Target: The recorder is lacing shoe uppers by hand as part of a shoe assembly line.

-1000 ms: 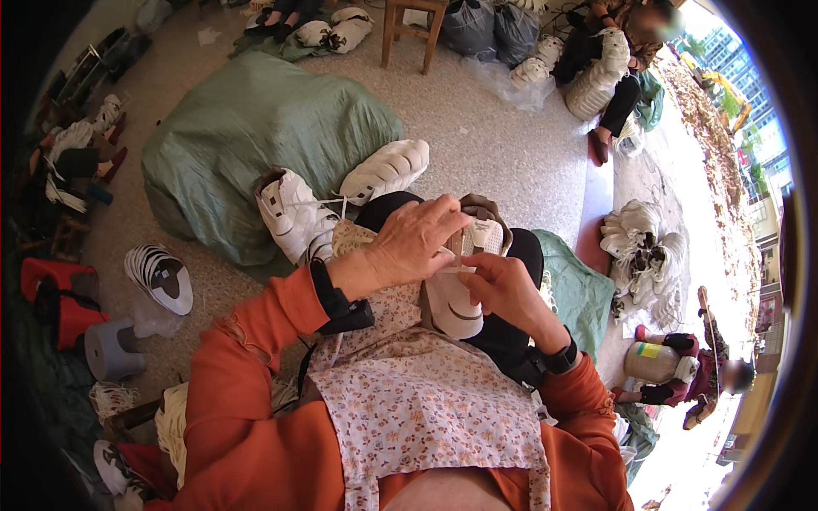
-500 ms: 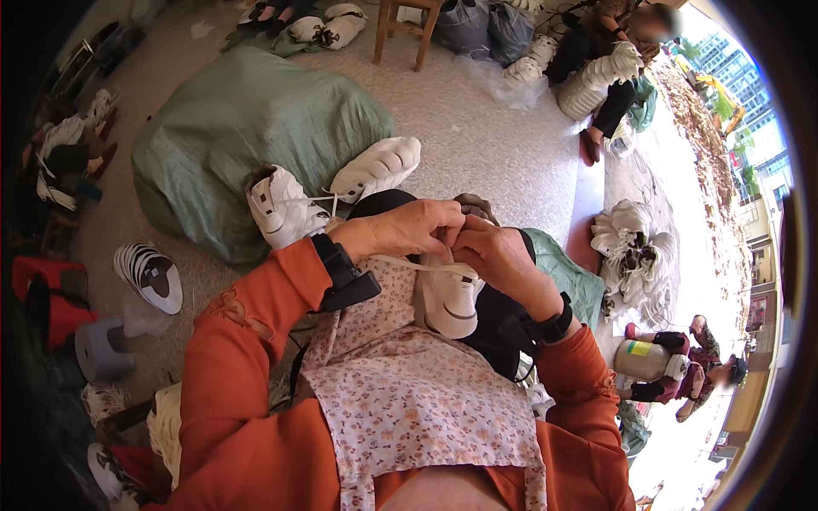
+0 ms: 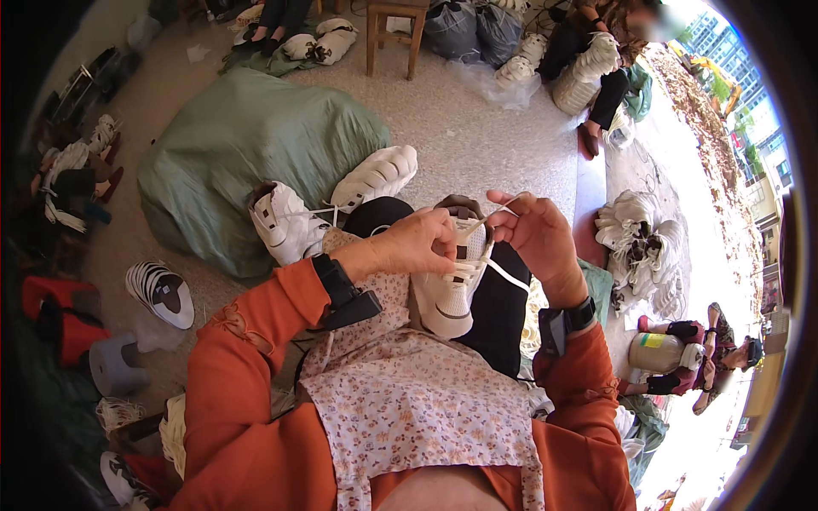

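Note:
A white sneaker [image 3: 445, 308] lies on my lap, toe toward me, with white lace crossing its front. My left hand [image 3: 416, 243] is closed at the shoe's left side, its bent fingers gripping the lacing edge; the exact pinch is partly hidden. Above the shoe's right edge, my right hand [image 3: 543, 237] pinches the white shoelace [image 3: 509, 275] between thumb and fingers. A length of it is drawn up from the eyelets, and a loose end hangs to the right. Beyond my knees, a second white sneaker [image 3: 285, 223] and a third white shoe [image 3: 375, 177] rest by a green sack.
The large green sack [image 3: 256, 162] stands ahead to the left. Stacked white shoe pieces [image 3: 159, 294] and a grey stool [image 3: 118, 366] are at my left. A heap of white shoes [image 3: 639, 243] lies on the right. Other people sit working at the far right and right side.
My hands were together over the shoe's upper part. Now my right hand has moved right and up with the lace, while the left has slid down slightly, exposing the lacing.

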The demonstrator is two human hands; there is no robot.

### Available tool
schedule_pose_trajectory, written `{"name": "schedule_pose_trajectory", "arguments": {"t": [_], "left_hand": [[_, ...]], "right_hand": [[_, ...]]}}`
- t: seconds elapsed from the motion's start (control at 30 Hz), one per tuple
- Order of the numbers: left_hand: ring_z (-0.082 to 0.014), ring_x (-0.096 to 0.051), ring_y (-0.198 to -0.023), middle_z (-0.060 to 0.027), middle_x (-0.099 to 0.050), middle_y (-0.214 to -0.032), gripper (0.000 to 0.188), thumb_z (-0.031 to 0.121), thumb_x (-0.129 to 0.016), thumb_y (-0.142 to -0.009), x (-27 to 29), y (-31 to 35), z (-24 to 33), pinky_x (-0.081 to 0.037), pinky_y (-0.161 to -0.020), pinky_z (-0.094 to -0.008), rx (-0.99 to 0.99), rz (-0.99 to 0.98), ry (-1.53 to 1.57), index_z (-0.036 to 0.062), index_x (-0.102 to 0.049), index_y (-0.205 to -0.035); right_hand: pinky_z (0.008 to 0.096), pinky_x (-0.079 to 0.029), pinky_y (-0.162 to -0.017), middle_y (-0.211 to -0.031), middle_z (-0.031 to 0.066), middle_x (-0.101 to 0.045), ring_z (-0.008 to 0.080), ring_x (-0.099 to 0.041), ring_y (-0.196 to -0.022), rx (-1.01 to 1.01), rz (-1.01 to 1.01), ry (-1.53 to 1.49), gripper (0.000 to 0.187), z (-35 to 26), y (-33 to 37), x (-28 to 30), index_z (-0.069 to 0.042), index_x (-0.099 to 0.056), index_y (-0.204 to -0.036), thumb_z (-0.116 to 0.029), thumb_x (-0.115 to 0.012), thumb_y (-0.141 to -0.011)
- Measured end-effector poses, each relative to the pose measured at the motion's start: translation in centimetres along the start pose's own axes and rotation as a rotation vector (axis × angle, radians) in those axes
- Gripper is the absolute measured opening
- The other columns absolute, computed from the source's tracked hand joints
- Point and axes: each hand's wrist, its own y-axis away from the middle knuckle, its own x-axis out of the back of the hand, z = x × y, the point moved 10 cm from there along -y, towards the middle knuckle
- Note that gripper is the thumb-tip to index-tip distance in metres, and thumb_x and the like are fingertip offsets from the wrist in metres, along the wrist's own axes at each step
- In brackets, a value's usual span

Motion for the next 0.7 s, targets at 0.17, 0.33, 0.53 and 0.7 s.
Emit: {"name": "schedule_pose_trajectory", "arguments": {"t": [0.17,0.33,0.53,0.7], "left_hand": [[-0.0184,-0.051,-0.1,-0.0034,-0.048,-0.104,0.022,0.024,-0.085,-0.07,0.0,0.0,0.0,-0.044,-0.087,-0.0293,0.011,-0.192,0.083,0.0077,-0.072,-0.077],[-0.0166,-0.05,-0.098,-0.0023,-0.046,-0.104,0.025,0.024,-0.087,-0.071,-0.3,0.0,0.0,-0.041,-0.086,-0.0263,0.01,-0.254,0.102,0.0085,-0.072,-0.083],[-0.0162,-0.05,-0.098,-0.0018,-0.046,-0.105,0.042,0.024,-0.087,-0.072,-0.3,-0.3,-0.3,-0.043,-0.086,-0.0272,0.055,-0.204,0.211,0.0116,-0.069,-0.107],[-0.0194,-0.053,-0.098,-0.0034,-0.049,-0.106,0.037,0.027,-0.082,-0.077,0.2,-0.4,0.8,-0.044,-0.092,-0.0315,0.07,-0.045,-0.039,0.0127,-0.069,-0.109]], "right_hand": [[0.0534,-0.038,-0.113,-0.11,0.0219,-0.063,0.0357,-0.06,-0.112,0.317,0.083,-0.523,0.018,-8.0,1.1,9.4,0.002,-0.054,-0.086,-0.01,-0.044,-0.094],[0.0605,-0.035,-0.113,-0.105,0.0293,-0.059,0.0401,-0.057,-0.112,0.618,0.415,-0.899,0.011,-17.6,9.2,23.3,0.008,-0.048,-0.083,0.0,-0.042,-0.089],[0.0593,-0.042,-0.107,-0.088,0.0196,-0.053,0.0319,-0.055,-0.09,0.792,0.376,-0.964,0.013,-23.5,17.7,25.5,0.008,-0.05,-0.086,0.001,-0.04,-0.09],[0.0527,-0.04,-0.108,-0.105,0.0212,-0.056,0.0318,-0.054,-0.105,0.746,0.052,-0.579,0.016,-24.3,17.8,12.2,0.009,-0.053,-0.101,-0.004,-0.046,-0.096]]}}
